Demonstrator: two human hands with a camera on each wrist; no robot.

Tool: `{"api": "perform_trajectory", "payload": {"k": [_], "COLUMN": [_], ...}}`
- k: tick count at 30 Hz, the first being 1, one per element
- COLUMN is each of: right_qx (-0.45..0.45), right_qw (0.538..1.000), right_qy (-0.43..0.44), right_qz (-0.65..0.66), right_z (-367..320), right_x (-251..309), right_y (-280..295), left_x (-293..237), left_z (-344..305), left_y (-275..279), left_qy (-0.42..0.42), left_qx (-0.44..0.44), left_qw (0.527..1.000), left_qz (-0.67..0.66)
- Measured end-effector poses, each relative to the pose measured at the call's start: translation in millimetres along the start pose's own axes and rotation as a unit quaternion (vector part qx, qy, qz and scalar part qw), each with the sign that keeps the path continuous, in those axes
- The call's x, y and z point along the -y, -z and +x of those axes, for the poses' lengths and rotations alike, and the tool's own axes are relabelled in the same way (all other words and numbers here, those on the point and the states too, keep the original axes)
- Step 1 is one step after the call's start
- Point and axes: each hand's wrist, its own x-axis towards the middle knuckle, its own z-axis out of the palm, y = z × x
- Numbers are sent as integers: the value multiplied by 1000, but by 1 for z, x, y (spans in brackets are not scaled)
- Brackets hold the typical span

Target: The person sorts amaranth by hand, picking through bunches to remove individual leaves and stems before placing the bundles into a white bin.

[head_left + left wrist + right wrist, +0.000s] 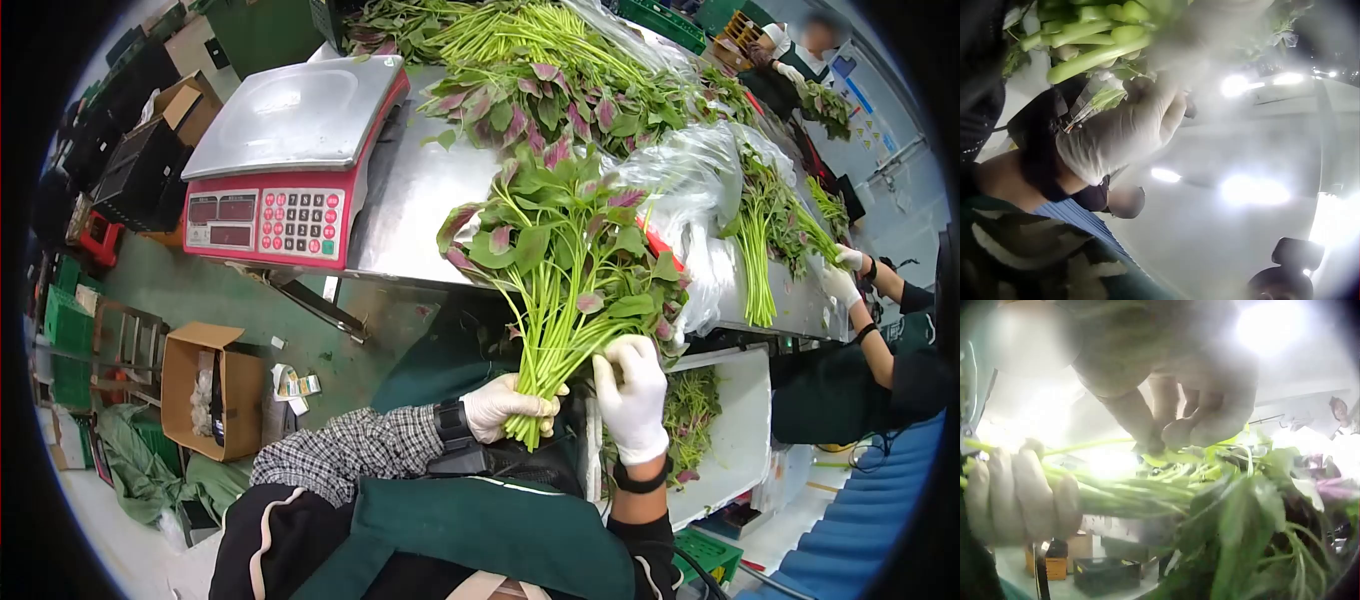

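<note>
A bunch of leafy greens (560, 290) with purple-tinged leaves and pale green stems is held upright in the head view. The gloved left hand (505, 407) grips the stems near their cut ends; its fingers (1019, 494) wrap them in the right wrist view. At the right side of the bunch, the gloved right hand (632, 395) pinches a thin stem or leaf between thumb and fingertips, also seen in the right wrist view, where the right hand (1179, 381) is above the stems. In the left wrist view the right hand (1125, 134) appears behind the stem ends (1094, 47).
A red-edged scale (300, 120) stands on the metal table (420, 220). More greens (540, 50) and clear plastic bags (690, 180) lie behind and right. A white bin (745, 420) with loose greens is beside the right hand. Another person (880, 350) works at right.
</note>
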Motion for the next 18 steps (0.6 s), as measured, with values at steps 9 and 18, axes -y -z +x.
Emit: {"api": "perform_trajectory", "payload": {"k": [9, 18], "right_qx": [9, -163], "right_qw": [824, 690], "right_qy": [-295, -277], "right_qz": [484, 649], "right_z": [-11, -16], "right_x": [-14, -69], "right_y": [1, 62], "left_x": [-2, -2], "left_z": [-1, 3], "left_y": [-1, -8], "left_qy": [10, 16], "left_qx": [27, 86], "left_qw": [999, 995], "left_qz": [-37, -39]}}
